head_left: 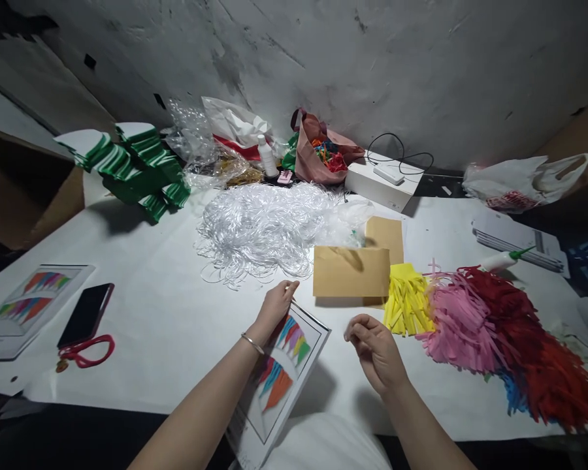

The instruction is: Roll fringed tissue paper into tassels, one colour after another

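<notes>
My left hand (275,305) is closed on the top edge of a flat printed packet (294,365) showing colourful tassel bunting. The packet is tilted over the table's front edge, above my lap. To its right, my right hand (378,356) is raised with thumb and fingertips pinched together. Whatever it holds, if anything, is too small to make out. Just beyond both hands lies a brown paper envelope (351,273), partly over another brown piece (386,236). Yellow fringed tissue paper (408,301) is close to my right hand, beside pink fringe (463,326) and red fringe (543,346).
A heap of white string (269,228) fills the middle back. At left are green-and-white folded stacks (137,166), a phone (85,315) with a red strap and more printed packets (34,307). A white box (385,183), pink bag (313,153) and glue bottle (500,261) stand or lie around.
</notes>
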Motion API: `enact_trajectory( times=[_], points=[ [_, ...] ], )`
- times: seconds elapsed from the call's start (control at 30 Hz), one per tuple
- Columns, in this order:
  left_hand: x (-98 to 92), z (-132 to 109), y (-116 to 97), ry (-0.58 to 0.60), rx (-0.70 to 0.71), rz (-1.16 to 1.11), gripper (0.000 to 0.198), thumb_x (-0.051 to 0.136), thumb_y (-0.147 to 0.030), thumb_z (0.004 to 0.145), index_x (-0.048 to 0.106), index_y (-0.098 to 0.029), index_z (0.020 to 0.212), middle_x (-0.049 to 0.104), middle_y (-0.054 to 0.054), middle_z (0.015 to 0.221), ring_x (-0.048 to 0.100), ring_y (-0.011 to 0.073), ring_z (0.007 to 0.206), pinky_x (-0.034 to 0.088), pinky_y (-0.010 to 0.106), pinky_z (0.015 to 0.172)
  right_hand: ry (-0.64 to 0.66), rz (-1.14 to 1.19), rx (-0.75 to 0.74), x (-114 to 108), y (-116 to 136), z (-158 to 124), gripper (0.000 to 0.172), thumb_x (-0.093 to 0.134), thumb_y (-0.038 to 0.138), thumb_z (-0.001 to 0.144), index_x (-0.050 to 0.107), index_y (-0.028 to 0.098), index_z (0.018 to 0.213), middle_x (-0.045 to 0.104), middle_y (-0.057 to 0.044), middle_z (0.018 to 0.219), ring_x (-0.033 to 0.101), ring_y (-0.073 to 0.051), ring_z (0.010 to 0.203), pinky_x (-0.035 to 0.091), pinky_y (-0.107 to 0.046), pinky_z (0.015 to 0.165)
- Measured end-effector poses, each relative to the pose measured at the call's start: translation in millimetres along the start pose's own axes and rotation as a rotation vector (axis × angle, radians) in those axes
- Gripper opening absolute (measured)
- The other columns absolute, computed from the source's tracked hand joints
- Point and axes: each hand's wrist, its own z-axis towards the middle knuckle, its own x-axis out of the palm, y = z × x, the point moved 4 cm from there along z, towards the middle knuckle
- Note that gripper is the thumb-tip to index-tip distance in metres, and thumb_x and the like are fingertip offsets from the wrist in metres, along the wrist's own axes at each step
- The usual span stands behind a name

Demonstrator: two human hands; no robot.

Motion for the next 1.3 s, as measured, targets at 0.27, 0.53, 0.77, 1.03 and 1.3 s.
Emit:
enact_trajectory(
  times=[0.27, 0.53, 0.77, 1.03, 1.3],
  points=[
    [-53.7, -35, -62, -0.169, 0.150, 0.020, 0.061, 0.041, -0.069, 0.091, 0.071, -0.020, 0.070, 0.068, 0.002, 0.064, 0.064, 0.0221, 0.066, 0.044, 0.031, 0.063, 0.083, 0.001, 0.011, 24, 32, 15, 0.023, 0.089, 0.034, 0.065, 0.072, 0.021, 0.074, 0.063, 0.002, 0.071, 0.053, -0.012, 0.069, 0.043, -0.024, 0.068],
    [-58.5, -89, -91, -0.280, 0.308, 0.063, 0.054, 0.041, -0.057, 0.097, 0.067, -0.021, 0.068, 0.070, 0.003, 0.070, 0.063, 0.0192, 0.066, 0.041, 0.030, 0.064, 0.319, -0.366, 0.000, 75, 58, 17, 0.017, 0.087, 0.023, 0.064, 0.073, 0.021, 0.072, 0.065, 0.001, 0.071, 0.055, -0.014, 0.071, 0.043, -0.027, 0.067],
    [-61.6, -102, -82, -0.312, 0.331, 0.110, 0.053, 0.038, -0.053, 0.100, 0.068, -0.020, 0.071, 0.069, 0.004, 0.070, 0.062, 0.0188, 0.066, 0.042, 0.030, 0.063, 0.304, -0.504, -0.026, 89, 44, 6, 0.014, 0.080, 0.027, 0.067, 0.069, 0.021, 0.071, 0.065, 0.000, 0.072, 0.057, -0.017, 0.073, 0.049, -0.029, 0.066],
    [-62.3, -107, -81, -0.285, 0.362, 0.123, 0.053, 0.037, -0.051, 0.102, 0.067, -0.020, 0.070, 0.069, 0.004, 0.070, 0.063, 0.0183, 0.066, 0.043, 0.029, 0.064, 0.249, -0.682, -0.248, 97, 46, -2, 0.010, 0.074, 0.024, 0.075, 0.064, 0.021, 0.071, 0.064, -0.001, 0.073, 0.058, -0.016, 0.069, 0.052, -0.027, 0.061],
    [-64.5, -108, -84, -0.243, 0.378, 0.109, 0.052, 0.037, -0.049, 0.102, 0.066, -0.021, 0.070, 0.069, 0.003, 0.070, 0.063, 0.0172, 0.065, 0.043, 0.028, 0.062, 0.030, -0.847, -0.591, 84, 34, -8, 0.041, 0.076, 0.027, 0.081, 0.058, 0.025, 0.118, 0.065, -0.003, 0.093, 0.062, -0.021, 0.087, 0.054, -0.035, 0.076]
  ],
)
